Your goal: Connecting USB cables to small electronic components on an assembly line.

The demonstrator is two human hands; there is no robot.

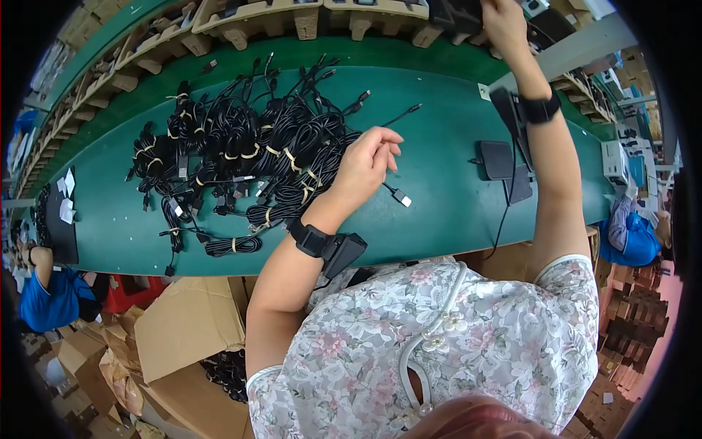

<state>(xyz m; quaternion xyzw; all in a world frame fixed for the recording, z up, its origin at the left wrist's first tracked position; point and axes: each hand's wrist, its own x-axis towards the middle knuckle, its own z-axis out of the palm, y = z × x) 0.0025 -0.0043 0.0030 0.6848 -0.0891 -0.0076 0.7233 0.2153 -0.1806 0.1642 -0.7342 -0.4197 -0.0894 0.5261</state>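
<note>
While the bare left hand (368, 165) rests palm down near the middle of the frame, fingers loosely bent, a large heap of bundled black cables tied with pale bands (241, 139) spreads from beneath it across the centre left of the green tabletop (446, 227). Whether that hand grips any cable cannot be told, since its palm is hidden; a black cable end with a silver-and-white USB plug (400, 196) lies just below its fingers. At the upper right edge, the right hand (504, 28) is partly cut off, beside a black object (457, 16) at the row of brown moulded pulp trays (256, 22); its finger opening and any hold cannot be made out. At centre right lies a flat, dark rectangular device (496, 159), near the right forearm.
</note>
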